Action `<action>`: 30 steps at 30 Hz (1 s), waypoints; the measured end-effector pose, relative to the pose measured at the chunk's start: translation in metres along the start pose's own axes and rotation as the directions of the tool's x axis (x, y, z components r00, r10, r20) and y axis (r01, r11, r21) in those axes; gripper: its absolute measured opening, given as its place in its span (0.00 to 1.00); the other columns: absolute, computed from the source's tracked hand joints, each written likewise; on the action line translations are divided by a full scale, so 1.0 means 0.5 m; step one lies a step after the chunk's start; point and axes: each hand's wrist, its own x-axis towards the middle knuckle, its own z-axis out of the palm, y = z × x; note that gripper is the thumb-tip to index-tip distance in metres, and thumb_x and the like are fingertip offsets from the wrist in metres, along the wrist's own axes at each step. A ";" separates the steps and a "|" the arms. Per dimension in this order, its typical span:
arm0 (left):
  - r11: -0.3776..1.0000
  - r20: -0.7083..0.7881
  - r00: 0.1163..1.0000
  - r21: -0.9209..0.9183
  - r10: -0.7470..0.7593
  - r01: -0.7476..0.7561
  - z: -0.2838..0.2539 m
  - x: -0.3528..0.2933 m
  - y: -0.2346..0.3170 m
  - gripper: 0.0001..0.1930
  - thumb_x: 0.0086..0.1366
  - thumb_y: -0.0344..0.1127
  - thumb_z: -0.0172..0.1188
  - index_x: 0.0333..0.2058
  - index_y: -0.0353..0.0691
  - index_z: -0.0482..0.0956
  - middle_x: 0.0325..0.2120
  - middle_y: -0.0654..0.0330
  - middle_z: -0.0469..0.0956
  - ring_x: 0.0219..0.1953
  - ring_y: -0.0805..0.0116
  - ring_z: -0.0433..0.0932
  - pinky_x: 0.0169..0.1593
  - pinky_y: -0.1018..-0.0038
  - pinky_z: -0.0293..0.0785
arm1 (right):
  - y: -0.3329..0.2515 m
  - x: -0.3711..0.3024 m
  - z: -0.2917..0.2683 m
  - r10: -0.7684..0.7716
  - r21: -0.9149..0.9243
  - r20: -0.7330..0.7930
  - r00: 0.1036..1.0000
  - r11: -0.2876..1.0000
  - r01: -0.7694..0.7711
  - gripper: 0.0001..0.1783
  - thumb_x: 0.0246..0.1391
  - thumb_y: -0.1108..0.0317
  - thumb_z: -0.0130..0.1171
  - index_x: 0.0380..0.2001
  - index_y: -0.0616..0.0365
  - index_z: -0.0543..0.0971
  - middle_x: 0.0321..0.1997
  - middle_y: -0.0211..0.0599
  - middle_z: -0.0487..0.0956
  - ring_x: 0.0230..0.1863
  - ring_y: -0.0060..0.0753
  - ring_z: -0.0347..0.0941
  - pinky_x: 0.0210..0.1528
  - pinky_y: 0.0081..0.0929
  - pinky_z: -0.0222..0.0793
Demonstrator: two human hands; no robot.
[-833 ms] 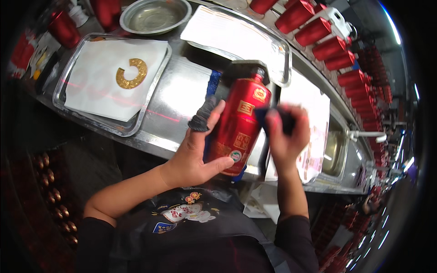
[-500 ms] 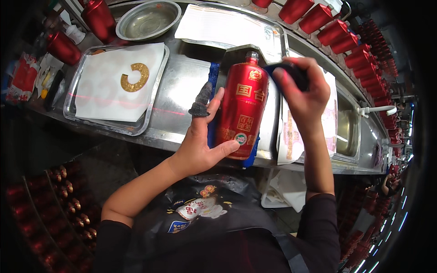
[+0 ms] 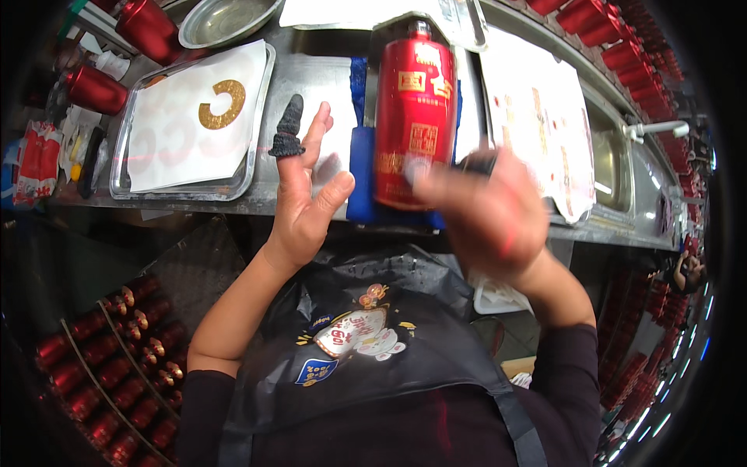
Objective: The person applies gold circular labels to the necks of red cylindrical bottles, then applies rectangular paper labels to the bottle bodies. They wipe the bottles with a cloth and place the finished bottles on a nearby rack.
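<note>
A red bottle (image 3: 416,117) with gold lettering and a dark neck lies on a blue cloth (image 3: 361,167) on the metal bench. My left hand (image 3: 299,194) is open to its left, apart from it, fingers spread, with a dark knitted cover on one finger. My right hand (image 3: 498,206), smeared by motion, is at the bottle's lower right; its thumb overlaps the bottle's lower front. A dark pad (image 3: 478,162) shows at the top of this hand, mostly hidden by the fingers.
At left, a metal tray (image 3: 261,132) holds white paper with a gold C-shaped piece (image 3: 222,104). Behind it stand a metal bowl (image 3: 226,22) and red bottles (image 3: 146,31). Printed sheets (image 3: 537,117) lie at right, beside a sink with a white tap (image 3: 657,129).
My left hand has let go of the bottle and moved left. My right hand, with the dark pad, has come down from beside the bottle's neck to its lower end. The view has shifted.
</note>
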 end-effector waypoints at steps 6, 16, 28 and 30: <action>0.993 -0.035 0.993 -0.025 0.117 -0.118 -0.002 -0.012 0.008 0.37 0.72 0.37 0.50 0.71 0.30 0.42 0.74 0.39 0.47 0.75 0.50 0.49 0.75 0.57 0.42 | -0.037 0.005 0.048 -0.219 0.130 0.325 0.920 0.974 0.186 0.11 0.42 0.70 0.69 0.32 0.54 0.82 0.31 0.32 0.75 0.39 0.38 0.74 0.38 0.40 0.72; 0.958 0.195 0.979 0.261 0.067 -0.117 0.005 0.008 0.026 0.53 0.54 0.30 0.59 0.74 0.30 0.37 0.75 0.43 0.40 0.77 0.53 0.39 0.76 0.60 0.33 | 0.020 -0.067 0.008 0.053 -0.027 0.152 0.987 0.998 -0.049 0.21 0.32 0.78 0.71 0.36 0.49 0.87 0.32 0.31 0.79 0.33 0.39 0.74 0.34 0.33 0.73; 0.814 0.086 0.965 0.522 0.249 -0.256 0.086 0.047 0.014 0.59 0.47 0.54 0.77 0.70 0.37 0.51 0.67 0.45 0.62 0.67 0.46 0.65 0.72 0.36 0.32 | 0.066 0.018 0.030 -0.260 0.111 -0.130 0.957 0.955 0.275 0.15 0.35 0.77 0.71 0.32 0.54 0.84 0.26 0.30 0.74 0.26 0.33 0.74 0.28 0.28 0.74; 0.822 0.072 0.975 0.527 0.212 -0.218 0.077 0.045 0.008 0.62 0.46 0.55 0.78 0.72 0.36 0.49 0.69 0.44 0.59 0.69 0.46 0.62 0.73 0.38 0.33 | 0.003 -0.062 0.027 -0.096 0.357 0.005 0.995 0.930 0.088 0.16 0.41 0.80 0.72 0.38 0.58 0.86 0.35 0.35 0.83 0.32 0.35 0.80 0.40 0.29 0.77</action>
